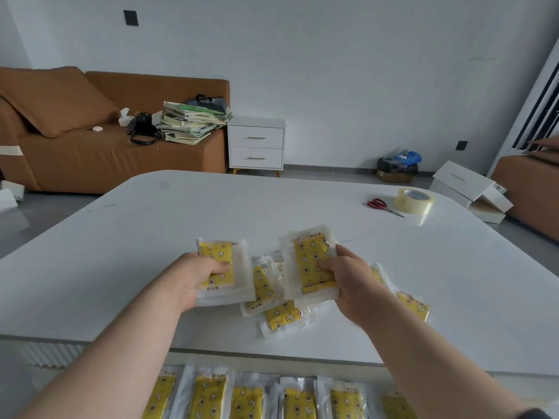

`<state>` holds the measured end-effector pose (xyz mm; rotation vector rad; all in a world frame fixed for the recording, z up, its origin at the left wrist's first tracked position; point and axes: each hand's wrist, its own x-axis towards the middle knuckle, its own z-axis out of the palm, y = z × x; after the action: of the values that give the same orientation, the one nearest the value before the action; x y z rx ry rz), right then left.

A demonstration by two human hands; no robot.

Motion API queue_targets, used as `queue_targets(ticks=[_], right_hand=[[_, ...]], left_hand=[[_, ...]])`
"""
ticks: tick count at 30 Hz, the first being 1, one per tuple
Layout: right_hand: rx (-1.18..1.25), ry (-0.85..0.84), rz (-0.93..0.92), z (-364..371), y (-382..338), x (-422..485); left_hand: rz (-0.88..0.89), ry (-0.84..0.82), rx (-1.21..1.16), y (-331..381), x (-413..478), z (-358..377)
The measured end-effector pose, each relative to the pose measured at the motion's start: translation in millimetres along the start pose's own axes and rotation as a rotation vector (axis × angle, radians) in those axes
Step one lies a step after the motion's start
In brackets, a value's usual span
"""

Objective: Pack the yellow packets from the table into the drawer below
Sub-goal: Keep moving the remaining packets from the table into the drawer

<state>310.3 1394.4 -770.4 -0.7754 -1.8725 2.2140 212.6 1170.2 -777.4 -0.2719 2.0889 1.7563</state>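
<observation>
My left hand (193,279) grips a small stack of yellow packets (220,252) in clear wrap, thumb on top, just above the white table (181,213). My right hand (348,282) holds another stack of yellow packets (308,255), thumb pressed on its face. Between and under the hands lie several loose yellow packets (282,316) on the table; one more packet (414,305) lies to the right of my right wrist. Below the table's front edge the open drawer (211,397) shows a row of several yellow packets standing side by side.
Red-handled scissors (381,205) and a roll of clear tape (414,201) lie at the table's far right. Beyond the table are a brown sofa (90,146) with a pile of books, a white nightstand (256,146) and white boxes (472,192) on the floor.
</observation>
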Motion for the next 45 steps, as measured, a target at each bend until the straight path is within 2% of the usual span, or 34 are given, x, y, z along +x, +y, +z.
queue_targets(ticks=[6,12,20,30,37,45], right_hand=[[0.071,-0.017,0.006,-0.4,-5.7,-27.2],[0.022,0.035,0.019,0.9,-6.8,-68.1],[0.112,-0.041,0.066,-10.4,10.4,-137.1],[-0.026,-0.035,-0.003,-47.8,40.8,-179.3],[-0.119,0.027,0.108,-61.3,76.7,-174.2],[-0.274,0.009,0.387,-46.4,127.7,-142.4]], left_hand=[[-0.015,-0.002,-0.229,0.6,-28.7,-25.0],[-0.010,0.001,-0.149,-12.4,-72.4,-43.9],[0.007,-0.120,-0.164,-37.2,-139.6,-32.5],[-0.003,-0.182,-0.079,-71.1,-162.9,-29.1],[-0.067,-0.304,0.043,-109.9,-151.7,-23.0],[-0.213,-0.294,0.166,-180.5,-91.1,-12.0]])
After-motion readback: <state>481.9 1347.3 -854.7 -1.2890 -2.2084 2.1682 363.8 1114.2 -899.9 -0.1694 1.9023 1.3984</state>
